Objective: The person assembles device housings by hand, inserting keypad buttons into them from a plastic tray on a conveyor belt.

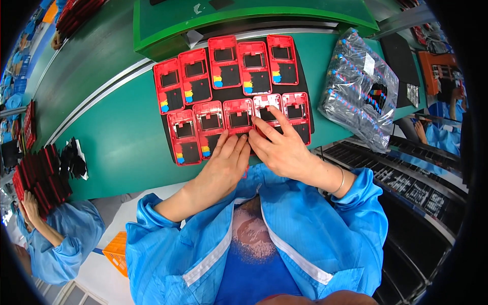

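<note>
Ten or so aside, several red plastic housings (223, 51) lie in two rows on a black mat (223, 95), each with a dark screen window and blue and yellow parts. My left hand (223, 160) rests over the lower part of the middle front-row housing (238, 108), its fingers stretched out close together. My right hand (284, 152) lies over the adjoining front-row housing (265, 103), fingers spread, one fingertip near its window. The fingertips of both hands nearly meet at the middle housing's lower right. Whatever is beneath them is hidden.
A clear plastic bag (356, 91) of small coloured parts lies at the right. A green-edged shelf (254, 18) stands at the back. At the left, a co-worker's hands (31, 208) touch stacked red pieces (40, 178), beside black pieces (73, 160). Dark racks (406, 188) stand at the right.
</note>
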A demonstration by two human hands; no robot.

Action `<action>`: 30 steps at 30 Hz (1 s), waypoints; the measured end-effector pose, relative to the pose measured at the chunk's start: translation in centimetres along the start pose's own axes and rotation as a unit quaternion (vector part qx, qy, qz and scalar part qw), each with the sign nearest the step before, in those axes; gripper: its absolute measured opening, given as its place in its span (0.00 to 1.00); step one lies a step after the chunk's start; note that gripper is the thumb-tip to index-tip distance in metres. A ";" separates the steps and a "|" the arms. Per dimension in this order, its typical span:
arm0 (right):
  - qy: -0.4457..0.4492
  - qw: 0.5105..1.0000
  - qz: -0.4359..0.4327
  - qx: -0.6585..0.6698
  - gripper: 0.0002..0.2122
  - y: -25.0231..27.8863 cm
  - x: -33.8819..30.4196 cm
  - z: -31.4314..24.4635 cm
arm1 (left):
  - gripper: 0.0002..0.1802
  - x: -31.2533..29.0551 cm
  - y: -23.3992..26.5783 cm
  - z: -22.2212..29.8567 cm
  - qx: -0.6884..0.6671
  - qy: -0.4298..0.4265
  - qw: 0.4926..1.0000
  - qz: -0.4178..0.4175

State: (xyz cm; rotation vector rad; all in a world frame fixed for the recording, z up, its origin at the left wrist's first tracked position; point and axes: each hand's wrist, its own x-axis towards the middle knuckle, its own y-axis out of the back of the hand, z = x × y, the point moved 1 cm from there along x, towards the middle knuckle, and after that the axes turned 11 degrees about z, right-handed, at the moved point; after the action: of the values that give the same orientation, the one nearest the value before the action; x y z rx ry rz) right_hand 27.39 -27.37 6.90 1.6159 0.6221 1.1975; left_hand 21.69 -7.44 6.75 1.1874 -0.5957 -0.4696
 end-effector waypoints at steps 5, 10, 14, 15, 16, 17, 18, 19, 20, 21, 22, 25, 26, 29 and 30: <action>-0.107 0.985 0.028 0.130 0.14 -0.4 0.6 1.3 | 0.35 -0.1 -0.3 -0.4 -0.061 0.017 0.998 0.016; -0.077 0.996 0.025 0.048 0.14 -0.3 0.0 -0.1 | 0.34 -1.2 -0.6 -0.4 -0.125 0.031 0.991 0.038; -0.088 0.995 0.019 0.045 0.16 -0.3 -0.4 -0.4 | 0.34 -3.1 0.0 0.4 -0.137 0.023 0.989 0.050; -0.115 0.991 0.015 0.061 0.16 0.3 -0.1 -0.3 | 0.34 -3.5 0.1 0.5 -0.171 0.043 0.983 0.045; -0.142 0.987 0.011 0.077 0.16 0.6 0.1 -0.3 | 0.34 -3.8 0.5 0.5 -0.170 0.043 0.983 0.045; -0.127 0.990 0.007 0.065 0.16 0.1 -0.4 -0.4 | 0.30 -4.0 1.0 0.4 -0.181 0.050 0.980 0.059; -0.126 0.990 0.008 0.066 0.16 0.1 -0.2 -0.3 | 0.26 -4.1 1.3 0.4 -0.192 0.058 0.977 0.072; -0.135 0.989 0.013 0.063 0.15 0.3 -0.1 -0.2 | 0.26 -4.5 1.3 0.3 -0.192 0.058 0.977 0.072; -0.143 0.988 0.018 0.061 0.15 0.3 0.0 -0.1 | 0.27 -4.8 1.2 0.3 -0.196 0.070 0.974 0.092; -0.137 0.988 0.015 0.071 0.14 0.1 0.0 0.3 | 0.28 -5.1 1.1 0.2 -0.200 0.082 0.970 0.112; -0.136 0.988 0.015 0.072 0.14 0.0 0.0 0.4 | 0.28 -5.5 1.1 0.1 -0.199 0.082 0.970 0.112; -0.157 0.978 -0.003 0.140 0.11 0.2 0.4 0.8 | 0.32 -6.3 0.8 -0.5 -0.182 0.118 0.968 0.127; -0.157 0.978 -0.002 0.140 0.11 0.0 0.4 0.8 | 0.32 -6.2 1.1 -0.4 -0.187 0.128 0.966 0.129; -0.204 0.971 0.026 0.125 0.07 -0.9 0.6 0.6 | 0.28 -5.8 1.2 -0.4 -0.180 0.120 0.963 0.160; -0.206 0.970 0.026 0.124 0.07 -1.1 0.8 0.6 | 0.27 -5.8 1.1 -0.4 -0.177 0.116 0.964 0.160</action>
State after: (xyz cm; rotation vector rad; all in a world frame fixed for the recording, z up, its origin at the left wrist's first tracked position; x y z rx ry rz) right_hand 28.38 -26.57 6.23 2.0305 0.4752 0.8026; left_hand 17.61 -3.15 6.62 0.7717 -0.4652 -0.1466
